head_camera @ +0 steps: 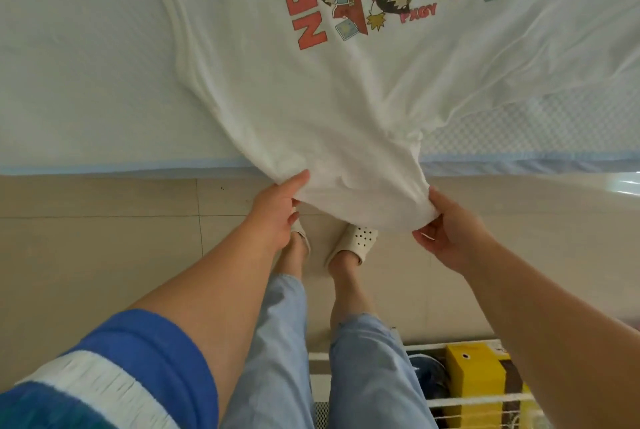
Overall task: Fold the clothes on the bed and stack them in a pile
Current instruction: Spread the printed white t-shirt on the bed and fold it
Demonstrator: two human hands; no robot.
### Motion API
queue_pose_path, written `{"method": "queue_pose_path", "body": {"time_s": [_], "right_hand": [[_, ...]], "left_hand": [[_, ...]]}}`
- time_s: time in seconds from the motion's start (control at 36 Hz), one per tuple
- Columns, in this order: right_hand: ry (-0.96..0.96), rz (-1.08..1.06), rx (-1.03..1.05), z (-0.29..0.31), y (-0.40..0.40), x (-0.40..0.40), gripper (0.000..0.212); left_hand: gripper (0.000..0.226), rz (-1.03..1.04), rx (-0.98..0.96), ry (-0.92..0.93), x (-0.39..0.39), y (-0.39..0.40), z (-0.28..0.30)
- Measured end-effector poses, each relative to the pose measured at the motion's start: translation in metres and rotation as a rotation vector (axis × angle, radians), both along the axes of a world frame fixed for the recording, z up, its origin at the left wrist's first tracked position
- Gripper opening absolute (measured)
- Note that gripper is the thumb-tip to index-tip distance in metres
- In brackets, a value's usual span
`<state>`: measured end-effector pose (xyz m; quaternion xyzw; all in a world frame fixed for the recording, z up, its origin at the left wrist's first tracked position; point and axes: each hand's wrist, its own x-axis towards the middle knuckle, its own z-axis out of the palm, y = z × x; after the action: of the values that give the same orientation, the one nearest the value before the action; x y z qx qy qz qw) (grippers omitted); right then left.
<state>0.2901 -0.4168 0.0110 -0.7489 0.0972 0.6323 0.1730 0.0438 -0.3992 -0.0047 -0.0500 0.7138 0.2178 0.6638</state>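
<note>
Here both hands, left (277,210) and right (450,234), outstretched, pinch the white T-shirt (311,110) hem over the bed (86,65) edge.

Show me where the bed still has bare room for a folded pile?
Bare mattress lies left of the white T-shirt, and a smaller patch at its right near the bed edge. The middle is crowded: both hands, left and right, hold the shirt's hem there.

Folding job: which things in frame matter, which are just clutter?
In play: white printed T-shirt, hem gripped by left hand and right hand; bed it lies on.
Clutter: yellow box in white wire rack, dark shoe, white slippers.
</note>
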Motion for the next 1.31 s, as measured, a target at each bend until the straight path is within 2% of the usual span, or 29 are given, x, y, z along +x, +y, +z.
{"method": "queue_pose_path", "body": {"time_s": [0.08,0.17,0.22,0.31,0.33,0.39,0.47,0.56,0.64,0.75,0.94,1.03,1.11,1.22,1.31], "right_hand": [[-0.029,0.139,-0.089,-0.007,-0.001,-0.01,0.015],[-0.342,0.458,0.015,-0.014,-0.002,-0.017,0.027],[-0.466,0.565,0.175,-0.014,0.003,-0.02,0.041],[-0.436,0.72,0.286,-0.015,0.014,-0.027,0.053],[-0.421,0.77,0.28,-0.016,0.019,-0.029,0.05],[-0.405,0.877,0.252,-0.021,0.028,-0.031,0.033],[-0.445,0.974,0.197,-0.026,0.037,-0.029,0.03],[-0.521,0.956,0.121,-0.021,0.041,-0.021,0.024],[-0.501,0.902,0.076,0.001,0.042,-0.012,0.036],[-0.46,0.88,0.076,0.046,0.045,0.009,0.033],[-0.452,0.77,0.126,0.099,0.062,0.076,0.028],[-0.425,0.716,0.162,0.098,0.08,0.116,0.026],[-0.413,0.618,0.174,0.084,0.103,0.164,0.033],[-0.45,0.53,0.193,0.055,0.142,0.231,0.051],[-0.576,0.57,0.215,0.038,0.17,0.275,0.062]], "left_hand": [[0.025,0.155,0.041,0.007,0.002,-0.001,-0.006],[0.015,0.2,0.06,0.033,0.005,-0.004,-0.009],[0.012,0.138,0.067,0.052,0.007,-0.007,-0.012],[0.012,-0.015,0.067,0.054,0.008,-0.01,-0.016],[0.011,-0.04,0.061,0.068,0.007,-0.01,-0.017],[0.004,-0.095,0.041,0.148,0.004,-0.011,-0.021],[0.016,-0.379,0.003,0.361,-0.002,-0.01,-0.023],[0.019,-0.658,-0.053,0.466,-0.007,-0.003,-0.01],[0.021,-0.868,-0.058,0.461,-0.007,0.009,0.019],[0.026,-1.063,0.07,0.495,0.007,0.032,0.07],[0.012,-1.237,0.347,0.429,0.087,0.08,0.124],[0.008,-1.306,0.417,0.418,0.13,0.1,0.123],[0.011,-1.366,0.424,0.46,0.171,0.117,0.107],[0.031,-1.387,0.355,0.528,0.214,0.13,0.075],[0.045,-1.412,0.304,0.577,0.238,0.131,0.055]]}}
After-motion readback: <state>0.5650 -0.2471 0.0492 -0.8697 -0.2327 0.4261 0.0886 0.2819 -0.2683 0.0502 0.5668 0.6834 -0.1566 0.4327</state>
